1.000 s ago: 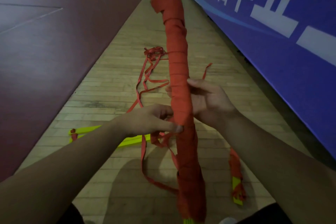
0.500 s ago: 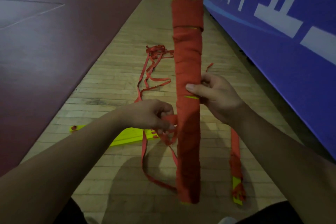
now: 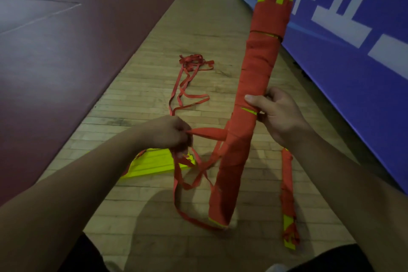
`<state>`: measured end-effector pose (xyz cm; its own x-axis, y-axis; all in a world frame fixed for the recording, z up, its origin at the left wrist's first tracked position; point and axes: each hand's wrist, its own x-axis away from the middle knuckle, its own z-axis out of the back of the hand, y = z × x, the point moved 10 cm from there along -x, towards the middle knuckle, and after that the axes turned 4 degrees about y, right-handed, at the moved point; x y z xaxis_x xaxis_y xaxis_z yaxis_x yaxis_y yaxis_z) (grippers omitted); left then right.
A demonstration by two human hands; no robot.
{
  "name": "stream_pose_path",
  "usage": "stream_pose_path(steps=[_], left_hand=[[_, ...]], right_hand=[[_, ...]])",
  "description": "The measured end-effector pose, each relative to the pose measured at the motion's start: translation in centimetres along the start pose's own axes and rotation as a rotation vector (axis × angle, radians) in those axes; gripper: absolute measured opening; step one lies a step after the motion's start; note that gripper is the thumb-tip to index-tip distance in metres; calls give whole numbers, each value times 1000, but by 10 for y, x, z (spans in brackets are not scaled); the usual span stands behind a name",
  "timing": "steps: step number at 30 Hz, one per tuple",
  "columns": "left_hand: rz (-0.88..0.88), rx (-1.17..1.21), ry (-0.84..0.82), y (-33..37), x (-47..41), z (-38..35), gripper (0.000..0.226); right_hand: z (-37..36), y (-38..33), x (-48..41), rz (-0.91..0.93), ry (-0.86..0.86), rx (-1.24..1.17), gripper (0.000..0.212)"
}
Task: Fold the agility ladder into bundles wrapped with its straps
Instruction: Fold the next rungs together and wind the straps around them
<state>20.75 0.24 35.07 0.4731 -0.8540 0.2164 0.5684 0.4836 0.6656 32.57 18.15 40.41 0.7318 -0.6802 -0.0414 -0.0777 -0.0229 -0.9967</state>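
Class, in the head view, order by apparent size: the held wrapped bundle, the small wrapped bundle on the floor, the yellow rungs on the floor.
1. Held wrapped bundle, nearest.
2-3. Yellow rungs and small wrapped bundle: too close to rank.

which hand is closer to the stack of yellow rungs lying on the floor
Left. The left hand pulls the strap just above the yellow rungs. The right hand grips the wrapped bundle, off to their right.

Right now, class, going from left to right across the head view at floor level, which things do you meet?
Dark red sports floor → flat yellow ladder rungs on the wood → tall bundle wrapped in red strap → smaller red-wrapped bundle lying on the floor → blue banner wall with white lettering.
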Motion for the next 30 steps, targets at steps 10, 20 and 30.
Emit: stream_pose_path(steps=[10, 20, 30], left_hand=[[-97, 691, -262, 21, 6, -16, 25], [-68, 291, -390, 25, 17, -36, 15], [-30, 435, -200, 39, 8, -49, 18]], right_hand=[[1, -2, 2, -7, -44, -62, 35], [5, -3, 1, 20, 19, -111, 45], [0, 3, -2, 108, 146, -58, 44]])
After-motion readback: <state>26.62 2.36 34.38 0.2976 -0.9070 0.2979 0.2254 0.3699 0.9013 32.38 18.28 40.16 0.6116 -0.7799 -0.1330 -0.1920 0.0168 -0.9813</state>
